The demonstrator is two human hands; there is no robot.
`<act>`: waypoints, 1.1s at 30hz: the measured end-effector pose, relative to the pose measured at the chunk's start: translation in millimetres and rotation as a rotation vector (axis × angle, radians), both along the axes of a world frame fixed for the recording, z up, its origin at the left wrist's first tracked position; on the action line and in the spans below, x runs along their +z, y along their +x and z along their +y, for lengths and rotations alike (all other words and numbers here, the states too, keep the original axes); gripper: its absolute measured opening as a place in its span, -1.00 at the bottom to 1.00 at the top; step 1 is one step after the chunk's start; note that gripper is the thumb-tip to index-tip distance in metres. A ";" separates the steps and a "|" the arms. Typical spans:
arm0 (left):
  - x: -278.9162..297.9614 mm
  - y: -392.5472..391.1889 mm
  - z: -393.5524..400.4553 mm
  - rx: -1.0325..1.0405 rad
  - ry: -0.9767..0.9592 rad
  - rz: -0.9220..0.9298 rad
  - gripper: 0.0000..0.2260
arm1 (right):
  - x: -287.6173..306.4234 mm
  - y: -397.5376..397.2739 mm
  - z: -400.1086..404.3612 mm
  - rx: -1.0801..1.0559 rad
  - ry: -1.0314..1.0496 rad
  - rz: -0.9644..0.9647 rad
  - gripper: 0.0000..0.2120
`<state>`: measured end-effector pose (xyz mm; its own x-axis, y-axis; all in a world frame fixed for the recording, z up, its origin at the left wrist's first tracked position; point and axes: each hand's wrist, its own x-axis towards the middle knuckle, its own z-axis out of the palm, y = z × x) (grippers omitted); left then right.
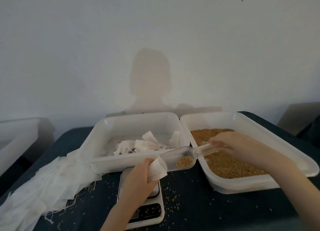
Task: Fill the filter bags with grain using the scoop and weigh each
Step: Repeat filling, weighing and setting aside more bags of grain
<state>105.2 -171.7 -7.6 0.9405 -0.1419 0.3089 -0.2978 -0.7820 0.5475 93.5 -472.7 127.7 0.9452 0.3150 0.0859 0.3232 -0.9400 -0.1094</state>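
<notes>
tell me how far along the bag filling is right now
Done: several filter bags lie in the left tray, though whether they are filled is unclear. In hand: the left hand holds a bag above the scale, while the right hand brings the scoop, holding some grain, to its mouth. Left: pouring, weighing this bag, then the pile of empty bags beside the scale; plenty of grain remains in the right tray.

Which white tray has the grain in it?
The right tray, under the right hand holding the scoop. It holds brown grain; the middle tray has only white filter bags.
</notes>
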 end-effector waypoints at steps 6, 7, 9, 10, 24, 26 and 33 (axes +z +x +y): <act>-7.9 12.0 -10.7 0.114 0.275 0.218 -0.27 | 1.5 1.5 24.7 0.115 -0.119 -0.234 -0.69; -8.5 13.8 -12.1 0.125 0.299 0.233 -0.26 | 1.7 0.9 29.7 0.127 -0.152 -0.298 -0.63; -9.8 16.1 -12.6 0.126 0.306 0.214 -0.27 | 6.0 -3.7 42.7 0.133 -0.226 -0.415 -0.47; -10.4 17.0 -12.9 0.128 0.276 0.194 -0.27 | 9.2 -7.0 49.7 0.143 -0.254 -0.487 -0.43; 3.9 16.6 7.4 0.166 0.080 -0.014 -0.59 | 0.4 3.6 41.5 0.088 -0.130 -0.413 -0.50; 12.2 15.7 7.6 0.157 0.029 -0.058 -0.70 | -12.7 9.8 25.2 0.019 0.004 -0.324 -0.60; 20.2 20.8 4.7 0.166 -0.208 -0.042 -0.96 | -56.2 20.4 -24.3 -0.344 0.250 -0.237 -0.69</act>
